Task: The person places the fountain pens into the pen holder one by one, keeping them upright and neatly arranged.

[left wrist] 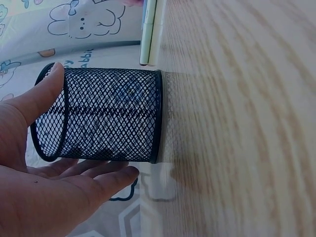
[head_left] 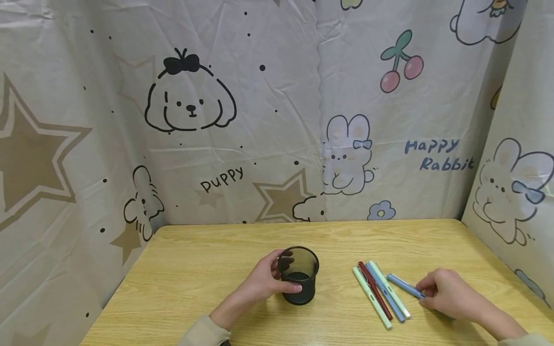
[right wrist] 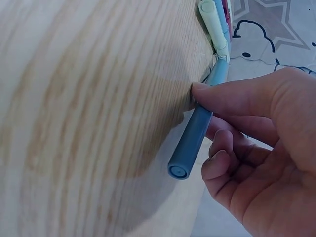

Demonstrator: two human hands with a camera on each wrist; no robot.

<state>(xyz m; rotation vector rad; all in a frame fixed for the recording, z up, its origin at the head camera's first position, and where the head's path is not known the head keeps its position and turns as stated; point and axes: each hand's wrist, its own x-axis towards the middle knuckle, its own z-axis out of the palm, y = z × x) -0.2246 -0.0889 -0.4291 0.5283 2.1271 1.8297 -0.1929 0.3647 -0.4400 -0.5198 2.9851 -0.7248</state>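
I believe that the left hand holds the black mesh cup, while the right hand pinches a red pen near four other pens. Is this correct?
Not quite: the right hand pinches a blue pen, not a red one; the right wrist view shows its colour. The left hand does hold the black mesh cup, and four other pens lie nearby.

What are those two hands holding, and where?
The left hand holds the black mesh cup by its sides; the right hand pinches a blue pen near its middle.

Black "puppy" (head_left: 222,179), blue "Happy Rabbit" (head_left: 439,155), on backdrop cloth (head_left: 281,53)
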